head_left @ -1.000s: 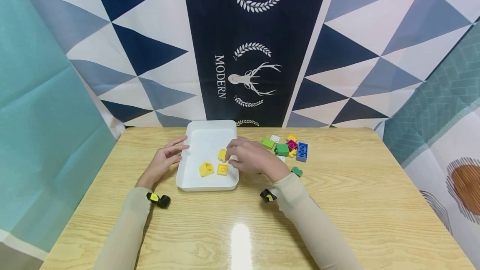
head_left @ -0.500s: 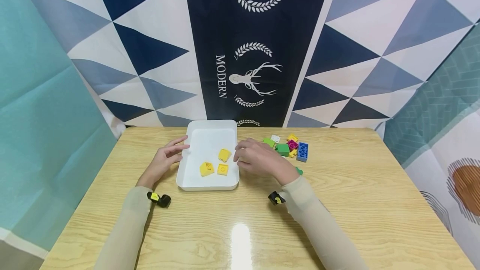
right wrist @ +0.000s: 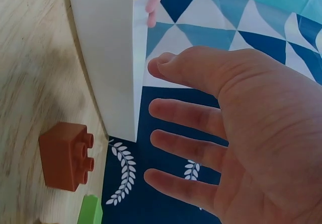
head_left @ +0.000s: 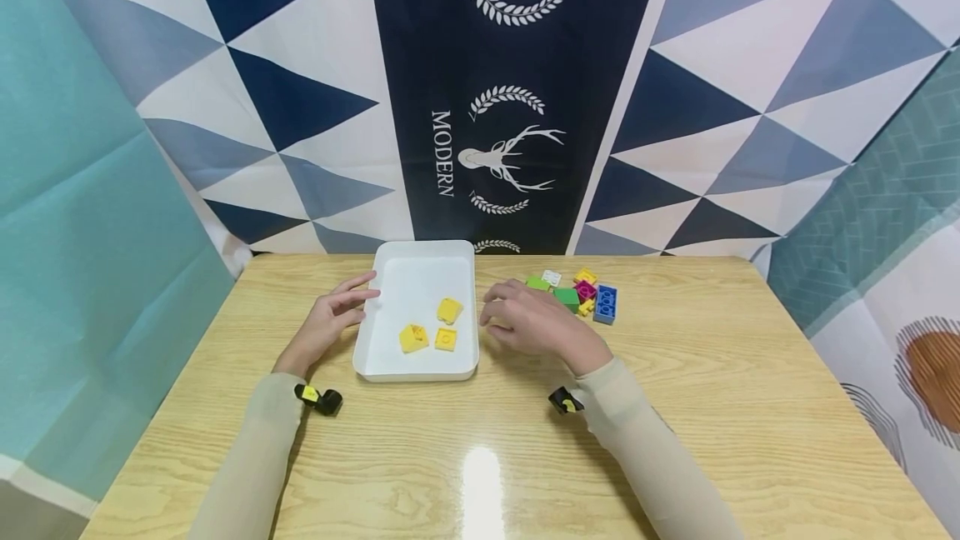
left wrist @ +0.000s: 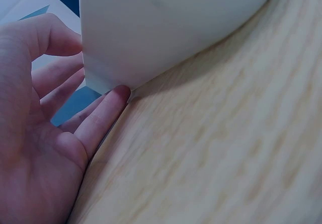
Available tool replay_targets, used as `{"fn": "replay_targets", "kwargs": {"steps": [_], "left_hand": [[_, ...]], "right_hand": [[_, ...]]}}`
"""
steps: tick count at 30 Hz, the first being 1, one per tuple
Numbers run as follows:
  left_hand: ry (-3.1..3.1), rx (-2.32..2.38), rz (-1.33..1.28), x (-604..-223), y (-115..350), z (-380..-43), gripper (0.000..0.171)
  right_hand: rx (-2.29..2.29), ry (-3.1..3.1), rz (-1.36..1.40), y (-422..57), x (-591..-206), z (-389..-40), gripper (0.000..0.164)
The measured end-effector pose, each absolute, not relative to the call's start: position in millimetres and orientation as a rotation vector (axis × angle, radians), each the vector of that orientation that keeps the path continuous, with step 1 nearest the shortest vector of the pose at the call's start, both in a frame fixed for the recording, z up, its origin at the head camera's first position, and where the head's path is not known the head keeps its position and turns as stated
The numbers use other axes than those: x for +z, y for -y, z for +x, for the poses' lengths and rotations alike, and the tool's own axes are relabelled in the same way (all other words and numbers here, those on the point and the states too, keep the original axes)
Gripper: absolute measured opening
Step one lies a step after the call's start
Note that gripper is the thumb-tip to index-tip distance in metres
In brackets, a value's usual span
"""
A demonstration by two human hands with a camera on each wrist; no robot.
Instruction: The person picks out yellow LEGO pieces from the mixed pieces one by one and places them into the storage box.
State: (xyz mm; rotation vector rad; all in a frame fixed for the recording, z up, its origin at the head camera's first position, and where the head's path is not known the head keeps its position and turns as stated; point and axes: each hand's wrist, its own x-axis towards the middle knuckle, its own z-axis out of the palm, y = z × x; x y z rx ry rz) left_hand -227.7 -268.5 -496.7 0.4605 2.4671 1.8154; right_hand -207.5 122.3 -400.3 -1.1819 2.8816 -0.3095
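Observation:
A white tray (head_left: pixel 416 375) lies on the table with three yellow toy bricks in it: one with a slanted side (head_left: pixel 413 338), a flat square one (head_left: pixel 446 340) and another (head_left: pixel 449 310) near the right wall. My left hand (head_left: pixel 325 329) is at the tray's left side, its fingertips touching the wall in the left wrist view. Just right of the tray, my right hand (head_left: pixel 534 322) hovers with relaxed fingers and holds nothing. On the table beneath it, the right wrist view shows an orange-red brick (right wrist: pixel 64 156), which the hand hides in the head view.
Right of my right hand lies a loose group of toy bricks: a blue one (head_left: pixel 605 304), a green one (head_left: pixel 567 299), a magenta one (head_left: pixel 585 291), a white one (head_left: pixel 552 277) and a few more. The patterned cloth wall (head_left: pixel 495 215) rises behind the table's back edge.
My right hand has left the yellow brick near the tray's right wall and moved right, out over the table. The left hand has stayed at the tray's left side.

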Motion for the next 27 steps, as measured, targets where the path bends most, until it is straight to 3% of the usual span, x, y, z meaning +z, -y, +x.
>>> {"fn": "replay_targets", "kwargs": {"steps": [27], "left_hand": [[-2.459, 1.837, 0.484, -496.6, 267.7, -227.0, 0.04]], "right_hand": [[-0.323, -2.899, -1.097, -154.9, -402.9, -204.0, 0.017]]}}
